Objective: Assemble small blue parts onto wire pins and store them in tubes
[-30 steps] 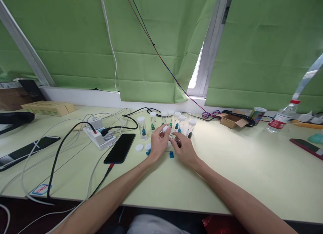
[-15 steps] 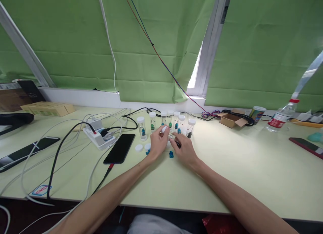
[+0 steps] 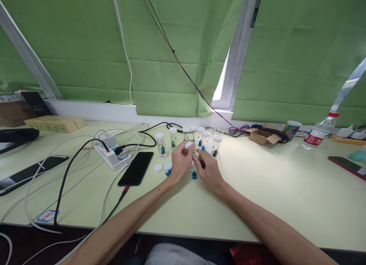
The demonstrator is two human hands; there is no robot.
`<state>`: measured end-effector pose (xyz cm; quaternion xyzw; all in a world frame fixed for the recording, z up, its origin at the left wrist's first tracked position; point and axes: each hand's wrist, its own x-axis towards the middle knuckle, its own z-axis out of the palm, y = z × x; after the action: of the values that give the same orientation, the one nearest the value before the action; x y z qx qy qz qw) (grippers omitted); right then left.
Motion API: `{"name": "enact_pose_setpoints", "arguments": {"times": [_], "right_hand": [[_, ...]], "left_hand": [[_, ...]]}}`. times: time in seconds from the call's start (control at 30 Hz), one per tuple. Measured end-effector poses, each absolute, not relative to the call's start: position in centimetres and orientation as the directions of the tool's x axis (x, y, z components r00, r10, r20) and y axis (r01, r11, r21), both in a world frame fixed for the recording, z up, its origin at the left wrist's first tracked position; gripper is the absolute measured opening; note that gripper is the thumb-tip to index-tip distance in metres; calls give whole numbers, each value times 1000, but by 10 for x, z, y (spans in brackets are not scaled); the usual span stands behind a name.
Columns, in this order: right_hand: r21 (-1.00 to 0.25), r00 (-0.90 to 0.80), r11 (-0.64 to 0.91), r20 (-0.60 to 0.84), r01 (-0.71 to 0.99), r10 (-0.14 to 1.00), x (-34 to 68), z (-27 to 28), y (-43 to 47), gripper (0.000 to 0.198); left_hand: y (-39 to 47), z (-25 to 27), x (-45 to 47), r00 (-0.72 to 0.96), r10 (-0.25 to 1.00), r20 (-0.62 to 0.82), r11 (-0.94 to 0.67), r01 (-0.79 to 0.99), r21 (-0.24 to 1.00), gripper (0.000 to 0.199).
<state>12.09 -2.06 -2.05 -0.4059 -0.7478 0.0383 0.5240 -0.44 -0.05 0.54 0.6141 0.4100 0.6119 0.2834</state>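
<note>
Between the fingers of my left hand [image 3: 180,163] is a white cap [image 3: 188,144]. My right hand [image 3: 211,170] is closed around a small dark item [image 3: 203,164], mostly covered by the fingers. Both hands meet fingertip to fingertip, and what lies between them is too small to make out. Around them stand several clear vials [image 3: 161,147] with white caps, holding small blue, green or dark pieces on thin stems. Loose white caps [image 3: 158,168] lie left of my left hand. A blue piece [image 3: 194,175] rests on the table below my hands, another [image 3: 168,173] beside my left wrist.
A black phone [image 3: 135,169] and a white power strip [image 3: 114,154] with tangled cables are on the left. Rightward are an open cardboard box [image 3: 263,136], a printed can [image 3: 291,130], a water bottle [image 3: 317,133] and a red-edged phone [image 3: 347,166]. Green blinds [image 3: 171,82] hang behind.
The white cap in my left hand has tilted and shows more of its side. My right hand has shifted slightly at the fingers. Things on the table stay put.
</note>
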Motion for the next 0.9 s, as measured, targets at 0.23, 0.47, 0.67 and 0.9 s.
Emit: {"name": "enact_pose_setpoints", "arguments": {"times": [0.23, 0.47, 0.67, 0.9], "right_hand": [[-502, -114, 679, 754, 536, 647, 119, -20, -22, 23], [-476, -125, 683, 763, 554, 634, 122, -21, -23, 26], [-491, -131, 679, 750, 545, 648, 124, -23, -23, 25], [-488, -150, 670, 735, 559, 661, 124, -3, -31, 21]], "left_hand": [[-1, 3, -2, -93, 833, 545, -523, 183, 832, 44], [-2, 5, -3, -80, 799, 597, -577, 183, 796, 35], [-7, 9, -4, -52, 750, 659, -624, 274, 732, 31], [-9, 22, -15, 80, 651, 755, -715, 401, 573, 39]]}}
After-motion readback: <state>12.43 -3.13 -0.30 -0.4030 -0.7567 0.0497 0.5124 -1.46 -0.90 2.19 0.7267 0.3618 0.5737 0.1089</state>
